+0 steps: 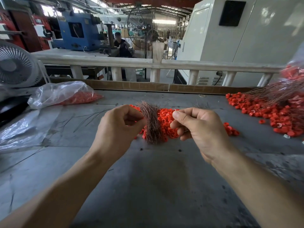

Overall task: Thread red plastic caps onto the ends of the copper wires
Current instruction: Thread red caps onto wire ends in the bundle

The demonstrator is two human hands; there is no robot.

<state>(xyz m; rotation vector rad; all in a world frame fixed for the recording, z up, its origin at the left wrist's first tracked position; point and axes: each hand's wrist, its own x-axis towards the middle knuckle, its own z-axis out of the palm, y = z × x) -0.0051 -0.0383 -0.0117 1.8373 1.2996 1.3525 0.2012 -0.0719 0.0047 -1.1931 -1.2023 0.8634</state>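
Dull grey tabletop (156,178) here, matt, scuffed and scratched, looks like worn sheet metal. On it, a heap of small red plastic caps (166,122), smooth with a faint sheen. The curved bundle of thin copper wires (150,122) gleams reddish-brown, fine and hair-like. Over left, a clear crinkled plastic bag (60,94), glossy, catching the light. Along the far edge, a brown cardboard strip (131,85), matt and rough-looking.

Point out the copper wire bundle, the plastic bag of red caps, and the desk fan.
copper wire bundle (150,124): head view, middle of the bent bundle gripped by the left hand (119,127).
plastic bag of red caps (65,93): head view, on its clear film.
desk fan (15,65): head view, front grille.
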